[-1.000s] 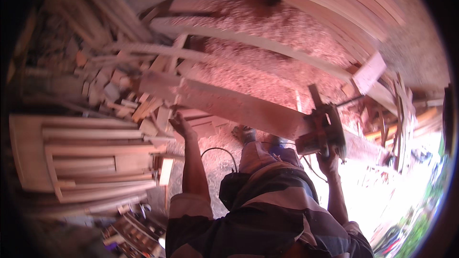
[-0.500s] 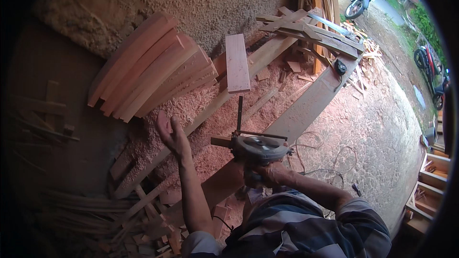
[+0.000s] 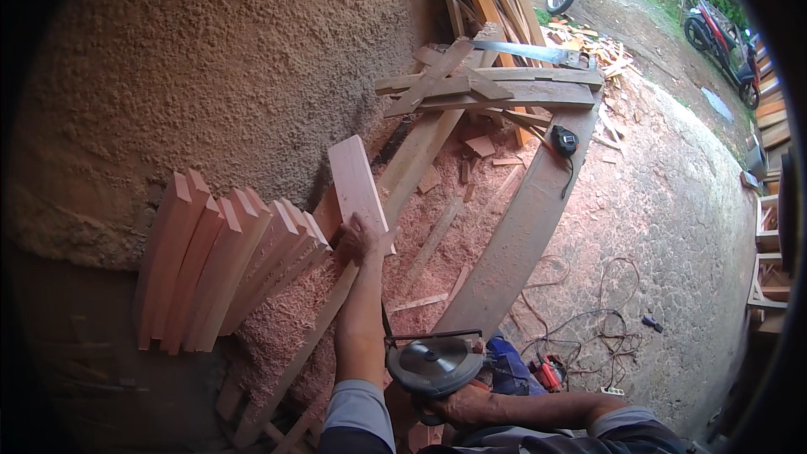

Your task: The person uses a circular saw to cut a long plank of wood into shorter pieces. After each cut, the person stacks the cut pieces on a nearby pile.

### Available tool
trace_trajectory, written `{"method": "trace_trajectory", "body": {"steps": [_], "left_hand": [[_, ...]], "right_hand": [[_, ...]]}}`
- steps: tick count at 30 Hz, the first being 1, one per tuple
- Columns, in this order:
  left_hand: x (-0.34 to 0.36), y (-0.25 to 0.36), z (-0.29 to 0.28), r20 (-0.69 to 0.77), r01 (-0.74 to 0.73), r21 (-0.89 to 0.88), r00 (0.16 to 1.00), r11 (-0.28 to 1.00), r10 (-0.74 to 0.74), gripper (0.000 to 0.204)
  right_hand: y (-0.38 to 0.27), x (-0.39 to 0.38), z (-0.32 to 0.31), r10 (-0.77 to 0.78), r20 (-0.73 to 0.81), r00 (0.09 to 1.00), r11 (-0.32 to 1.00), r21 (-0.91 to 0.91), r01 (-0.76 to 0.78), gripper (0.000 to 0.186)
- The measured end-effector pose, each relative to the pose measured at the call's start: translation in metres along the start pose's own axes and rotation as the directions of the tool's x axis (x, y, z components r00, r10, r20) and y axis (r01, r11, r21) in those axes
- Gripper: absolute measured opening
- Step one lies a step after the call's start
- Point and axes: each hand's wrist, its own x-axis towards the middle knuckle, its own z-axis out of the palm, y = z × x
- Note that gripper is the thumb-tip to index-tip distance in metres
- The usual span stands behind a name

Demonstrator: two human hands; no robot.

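In the head view, your left hand [image 3: 361,240] is at the near end of a board [image 3: 356,176], its fingers bent over the wood; how firmly they close, you cannot tell from here. The board is a flat, straight-edged rectangle, pale pink and smooth-faced, and it slants over a rough beam [image 3: 426,151]. Your right hand [image 3: 464,406] is wrapped around the handle of the saw [image 3: 431,363], low in the view and close to your body; its round steel blade shows as a grey disc inside a curved, dull guard.

To the left of the board, thick pink lengths of wood stand in a stack [image 3: 223,273], square-cut at the ends and bowed by the lens. Behind them rises a coarse, pebbly brown wall [image 3: 252,84]. Curly, pinkish shavings [image 3: 282,319] lie in a fluffy heap beside the stack.

On the right, a broad grey-brown plank [image 3: 525,219] runs away from you, dusted with crumbs of wood. A rounded black tape measure [image 3: 564,141] sits on it. Farther up, weathered strips [image 3: 513,88] cross one another near the thin metal handsaw [image 3: 521,52]. Loops of thin cord [image 3: 601,313] trail over the rough, cracked floor [image 3: 672,227].
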Motion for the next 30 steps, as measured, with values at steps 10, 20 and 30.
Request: {"method": "trace_trajectory", "body": {"steps": [10,20,30], "left_hand": [[0.000,-0.020,-0.112,0.207,0.045,-0.912,0.909,0.408,0.361,0.097],[-0.274,-0.176,-0.118,-0.382,-0.009,-0.818,0.758,-0.576,0.529,0.100],[-0.481,-0.355,-0.057,-0.360,-0.446,-0.549,0.889,-0.707,-0.282,0.077]], "right_hand": [[0.003,0.002,0.006,0.024,0.004,1.000,0.998,0.057,-0.024,0.062],[-0.030,0.011,-0.024,0.266,0.336,0.903,0.964,-0.093,-0.249,0.063],[-0.010,0.006,0.001,0.230,0.246,0.941,0.955,-0.242,-0.171,0.062]]}}
